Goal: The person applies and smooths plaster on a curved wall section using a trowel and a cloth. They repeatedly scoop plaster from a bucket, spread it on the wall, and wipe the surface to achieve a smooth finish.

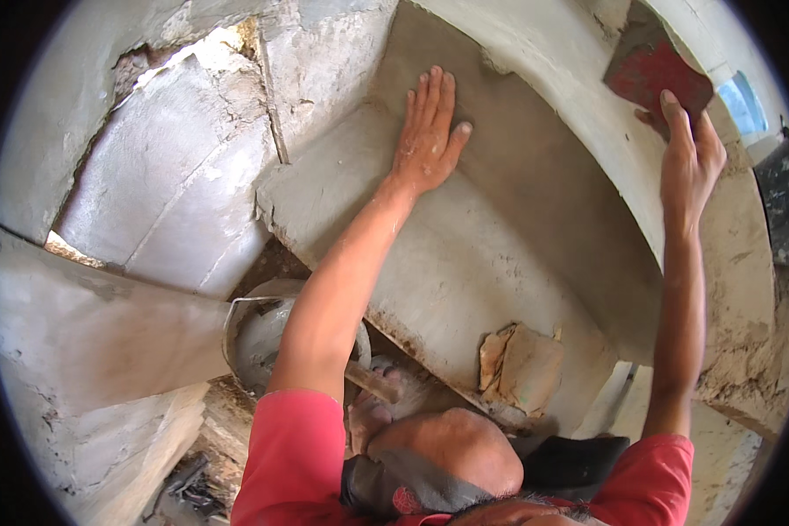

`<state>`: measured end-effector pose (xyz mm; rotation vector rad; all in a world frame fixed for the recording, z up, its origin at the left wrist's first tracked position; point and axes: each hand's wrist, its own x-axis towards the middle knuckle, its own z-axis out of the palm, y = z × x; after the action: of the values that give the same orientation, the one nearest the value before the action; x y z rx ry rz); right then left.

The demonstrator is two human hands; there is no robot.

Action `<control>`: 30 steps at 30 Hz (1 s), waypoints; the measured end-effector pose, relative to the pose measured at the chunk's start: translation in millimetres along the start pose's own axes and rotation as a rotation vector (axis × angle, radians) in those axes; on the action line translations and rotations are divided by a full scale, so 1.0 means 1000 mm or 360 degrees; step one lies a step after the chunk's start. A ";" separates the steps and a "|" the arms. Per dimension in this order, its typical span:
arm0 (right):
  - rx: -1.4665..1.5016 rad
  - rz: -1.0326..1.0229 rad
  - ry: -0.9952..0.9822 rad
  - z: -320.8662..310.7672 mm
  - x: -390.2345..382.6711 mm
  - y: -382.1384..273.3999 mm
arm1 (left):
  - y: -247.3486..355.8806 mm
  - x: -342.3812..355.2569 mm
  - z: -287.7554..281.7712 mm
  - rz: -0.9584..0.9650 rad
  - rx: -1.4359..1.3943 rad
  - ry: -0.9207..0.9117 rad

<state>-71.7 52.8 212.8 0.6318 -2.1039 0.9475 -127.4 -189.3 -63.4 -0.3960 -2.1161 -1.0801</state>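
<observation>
Rough grey plastered walls close in around a cement ledge (465, 263), where the left hand (428, 140) lies flat, fingers spread. The right hand (688, 153) grips a red-stained plastering float (653, 70) against the curved wall (579, 114); smoothing seems under way, calling next for steady, even pressure

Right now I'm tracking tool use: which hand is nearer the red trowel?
Right. The right hand is at the red trowel, fingers on its lower edge. The left hand lies flat on the grey plaster, well left of it.
</observation>
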 end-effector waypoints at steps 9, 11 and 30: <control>-0.0131 -0.0032 0.0203 0.177 -0.119 -0.044 | -0.027 0.000 -0.028 -0.0176 -0.0314 0.0217; -0.0135 0.0000 0.0258 0.194 -0.115 -0.033 | -0.029 -0.002 -0.028 -0.0177 -0.0355 0.0195; -0.0217 -0.0060 0.0137 0.136 -0.156 -0.014 | -0.023 0.000 -0.024 -0.0222 -0.0321 0.0196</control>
<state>-23.5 -41.9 34.3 0.5495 -2.0529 0.7891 -129.0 -222.5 -67.6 -0.2712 -1.9559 -1.3697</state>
